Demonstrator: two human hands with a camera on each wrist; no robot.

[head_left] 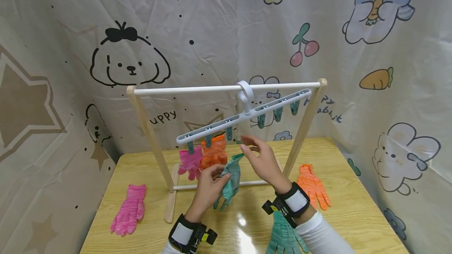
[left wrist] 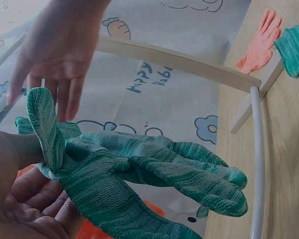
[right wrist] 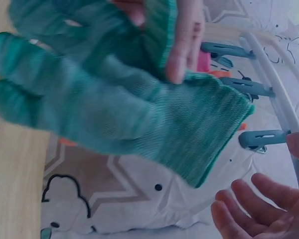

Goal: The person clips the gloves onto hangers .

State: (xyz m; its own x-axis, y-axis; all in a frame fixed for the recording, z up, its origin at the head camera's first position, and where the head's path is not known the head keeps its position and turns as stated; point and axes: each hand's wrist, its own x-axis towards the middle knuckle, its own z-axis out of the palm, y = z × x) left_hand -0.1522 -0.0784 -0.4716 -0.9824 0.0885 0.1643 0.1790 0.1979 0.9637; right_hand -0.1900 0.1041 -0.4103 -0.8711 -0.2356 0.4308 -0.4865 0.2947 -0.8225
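A pale cloth backdrop (head_left: 212, 22), printed with cartoon animals, stars, flowers and carrots, surrounds a wood-grain table (head_left: 353, 214). On it stands one wooden rack (head_left: 194, 89), two pale posts joined by a white rod at the top and another low down. One white hanger (head_left: 243, 116) hooks over the top rod, its bar slanting so that the left end comes nearer and the right end lies farther off. Two bare hands are raised in front. The left hand (head_left: 210, 187) pinches one green glove (head_left: 231, 179) between thumb and curled fingers, above the table and below the hanger's middle, cuff upward. The right hand (head_left: 261, 160) is fairly wide, fingers loosely apart, near that cuff; whether its thumb touches a clip cannot be told. Gloves number six, two of each colour: a second green glove (head_left: 284, 234) lies near right, partly under the right forearm; one pink glove (head_left: 130, 209) lies left, one orange glove (head_left: 313, 186) right; another pink glove (head_left: 190, 164) and another orange glove (head_left: 213, 154) show by the hanger's left half, whether clipped on I cannot tell. Each wrist wears one black band (head_left: 291, 203). Smallest are six blue-green clips (head_left: 261, 120), three on each half of the bar.
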